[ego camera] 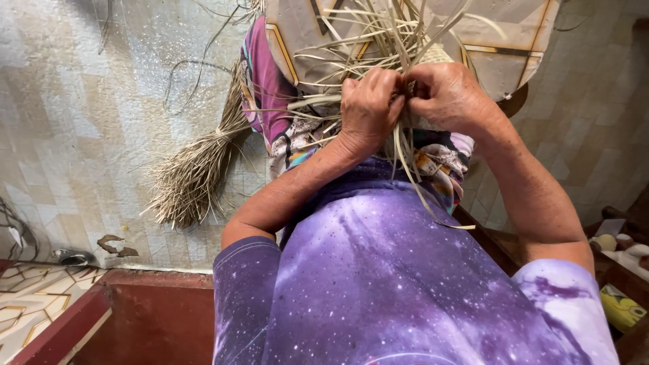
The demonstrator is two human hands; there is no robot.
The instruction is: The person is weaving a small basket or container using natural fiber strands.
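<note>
Straw strands (pixel 378 40), pale and flat, fan upward and away from both hands over person's lap; few loose ends trail down toward purple shirt (pixel 392 284). Long axis runs roughly away from body. Dried straw bundle (pixel 196 169) lies on tiled floor (pixel 81 122), well apart, on left-hand side. Left hand (pixel 368 108) and right hand (pixel 446 94) meet knuckle to knuckle at strand base, equally near; fingers of both curled tight, pinching strands between them.

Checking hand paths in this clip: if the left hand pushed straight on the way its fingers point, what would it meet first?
The left hand points right, into the pale straw strips it grips; just beyond them is the right hand, probably touching already, though depth is unclear.
</note>
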